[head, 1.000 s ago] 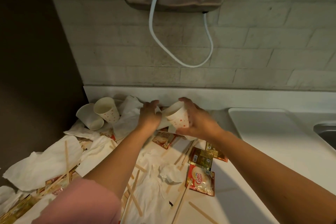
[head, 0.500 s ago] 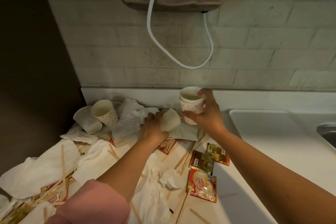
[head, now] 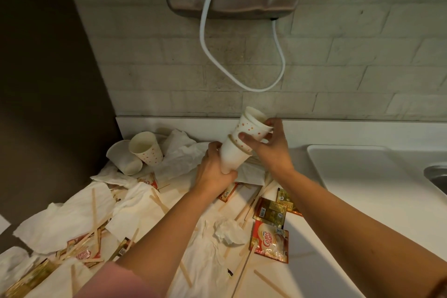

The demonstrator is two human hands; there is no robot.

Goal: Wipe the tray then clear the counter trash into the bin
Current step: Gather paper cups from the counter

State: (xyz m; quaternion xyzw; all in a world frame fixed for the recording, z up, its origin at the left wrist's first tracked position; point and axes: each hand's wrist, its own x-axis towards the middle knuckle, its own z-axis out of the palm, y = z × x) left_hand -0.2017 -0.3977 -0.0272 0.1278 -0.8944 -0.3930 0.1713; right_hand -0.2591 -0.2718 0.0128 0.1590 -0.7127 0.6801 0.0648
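The white tabletop (head: 314, 256) is littered over its left half. In the back left corner two paper cups lie on their sides, a dotted cup (head: 146, 152) resting against a plain cup (head: 123, 161). Crumpled white napkins (head: 63, 220) spread from there toward the near edge, with thin wooden stir sticks (head: 94, 218) scattered over and between them. A small balled tissue (head: 229, 231) sits near the middle. Just right of it lies a red Coffee mate sachet (head: 271, 243), with gold sachets (head: 271, 210) just beyond. On the right a white tray (head: 367, 176) lies flat beside the sink (head: 436, 174).
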